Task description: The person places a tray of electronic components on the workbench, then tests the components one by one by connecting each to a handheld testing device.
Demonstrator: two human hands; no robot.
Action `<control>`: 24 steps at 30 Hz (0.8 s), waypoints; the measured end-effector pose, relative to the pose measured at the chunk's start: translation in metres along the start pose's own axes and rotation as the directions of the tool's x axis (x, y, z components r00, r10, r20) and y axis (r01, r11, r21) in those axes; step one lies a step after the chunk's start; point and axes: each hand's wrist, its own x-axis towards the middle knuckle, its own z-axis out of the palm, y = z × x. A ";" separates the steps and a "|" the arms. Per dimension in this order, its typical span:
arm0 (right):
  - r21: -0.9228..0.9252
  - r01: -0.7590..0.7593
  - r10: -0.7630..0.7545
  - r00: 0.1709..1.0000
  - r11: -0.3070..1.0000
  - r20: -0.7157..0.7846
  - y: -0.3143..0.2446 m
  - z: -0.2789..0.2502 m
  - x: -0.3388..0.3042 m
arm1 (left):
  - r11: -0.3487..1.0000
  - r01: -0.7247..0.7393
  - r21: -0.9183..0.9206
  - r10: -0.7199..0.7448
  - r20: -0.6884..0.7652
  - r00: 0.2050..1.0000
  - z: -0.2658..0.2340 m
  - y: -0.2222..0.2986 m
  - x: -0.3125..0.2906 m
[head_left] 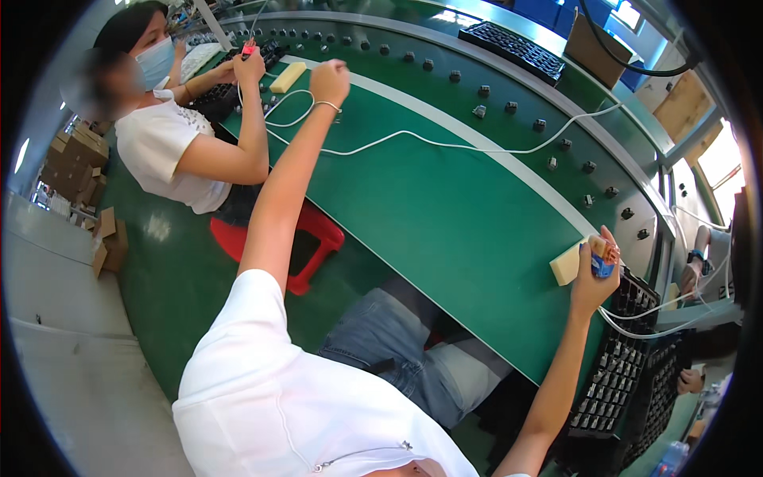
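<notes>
Gripping a blue-and-orange object (603, 264) in the right hand (593, 288), beside a yellow block (565, 268) at the table's (429, 215) right; curling the left hand (328, 82) at far left, cannot tell whether around anything. Apparently working with the held object; next calls for avoiding the white cable (405, 132).

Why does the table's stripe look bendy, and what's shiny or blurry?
In the head view, the fisheye lens bends the pale stripe on the green table; in the head view, the window glares white and the floor has a shiny patch; in the head view, a patch by the co-worker is blurred, and the bundle in the right hand lacks detail.
</notes>
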 end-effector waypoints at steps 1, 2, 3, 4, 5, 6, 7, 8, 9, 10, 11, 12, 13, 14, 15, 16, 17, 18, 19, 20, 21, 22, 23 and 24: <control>-0.003 -0.009 0.009 0.999 1.000 0.032 0.001 0.004 -0.003 | 0.972 -0.038 0.233 0.029 0.043 0.999 -0.005 -0.032 0.005; -0.128 0.029 -0.026 0.999 0.991 0.020 0.007 -0.008 -0.005 | 0.905 0.004 0.425 -0.142 0.294 0.945 0.023 -0.012 -0.006; -0.124 0.025 -0.024 1.000 0.992 0.005 0.009 -0.011 -0.005 | 0.907 -0.009 0.422 -0.126 0.292 0.948 0.029 -0.020 0.000; -0.151 0.096 -0.091 0.995 0.984 0.035 0.011 -0.011 -0.007 | 0.857 -0.057 0.512 -0.142 0.342 0.929 0.025 -0.041 0.005; -0.166 0.172 -0.162 0.984 0.971 0.070 0.010 -0.010 -0.008 | 0.793 -0.101 0.600 -0.171 0.379 0.910 0.014 -0.060 0.010; -0.191 0.222 -0.210 0.974 0.956 0.082 0.009 -0.009 -0.008 | 0.789 -0.105 0.606 -0.164 0.372 0.914 0.014 -0.070 0.014; -0.200 0.215 -0.204 0.976 0.956 0.075 0.007 -0.012 -0.010 | 0.693 -0.082 0.716 -0.211 0.310 0.927 0.025 -0.076 0.010; -0.230 0.222 -0.203 0.974 0.948 0.102 0.004 -0.013 -0.010 | 0.580 -0.052 0.813 -0.249 0.238 0.939 0.033 -0.083 0.007; -0.240 0.234 -0.209 0.970 0.942 0.125 0.002 -0.011 -0.010 | 0.573 -0.052 0.818 -0.240 0.228 0.944 0.029 -0.095 0.011; -0.220 0.236 -0.214 0.970 0.947 0.119 -0.001 -0.008 -0.009 | 0.455 -0.009 0.890 -0.267 0.146 0.952 0.016 -0.107 0.017; -0.200 0.261 -0.239 0.963 0.945 0.125 -0.002 -0.005 -0.008 | 0.326 0.042 0.944 -0.285 0.056 0.957 0.002 -0.117 0.023; -0.210 0.278 -0.254 0.958 0.937 0.133 -0.002 -0.004 -0.007 | 0.332 0.036 0.943 -0.281 0.063 0.958 0.003 -0.114 0.025; -0.242 0.262 -0.237 0.963 0.934 0.131 0.000 -0.008 -0.009 | 0.421 0.033 0.906 -0.461 0.182 0.869 0.016 -0.104 0.019; -0.299 0.269 -0.241 0.962 0.916 0.127 0.001 -0.012 -0.010 | 0.499 0.049 0.865 -0.607 0.308 0.732 0.030 -0.094 0.012; -0.311 0.294 -0.269 0.955 0.904 0.121 0.000 -0.010 -0.007 | 0.490 0.057 0.870 -0.607 0.293 0.738 0.021 -0.100 0.017; -0.299 0.297 -0.274 0.954 0.907 0.118 0.002 -0.011 -0.006 | 0.484 0.031 0.875 -0.578 0.293 0.762 0.014 -0.106 0.020; -0.262 0.268 -0.242 0.962 0.927 0.128 0.006 -0.013 -0.007 | 0.479 0.003 0.878 -0.547 0.296 0.783 0.010 -0.110 0.023; -0.236 0.233 -0.205 0.969 0.943 0.139 0.009 -0.014 -0.008 | 0.482 0.001 0.876 -0.544 0.298 0.785 0.014 -0.110 0.021; -0.242 0.231 -0.203 0.970 0.942 0.135 0.011 -0.014 -0.008 | 0.484 0.020 0.875 -0.541 0.281 0.793 0.020 -0.108 0.018; -0.258 0.215 -0.182 0.972 0.942 0.148 0.011 -0.015 -0.008 | 0.487 0.037 0.872 -0.538 0.266 0.800 0.029 -0.106 0.016; -0.250 0.206 -0.168 0.972 0.946 0.165 0.010 -0.014 -0.008 | 0.476 0.044 0.879 -0.537 0.251 0.805 0.026 -0.114 0.018; -0.232 0.208 -0.172 0.971 0.950 0.165 0.010 -0.014 -0.008 | 0.506 0.065 0.860 -0.489 0.224 0.843 0.024 -0.123 0.019; -0.261 0.215 -0.172 0.969 0.941 0.176 0.009 -0.014 -0.007 | 0.546 0.074 0.834 -0.439 0.210 0.874 0.034 -0.129 0.016; -0.238 0.237 -0.197 0.964 0.942 0.179 0.004 -0.009 -0.005 | 0.570 0.135 0.810 -0.398 0.129 0.908 0.014 -0.143 0.033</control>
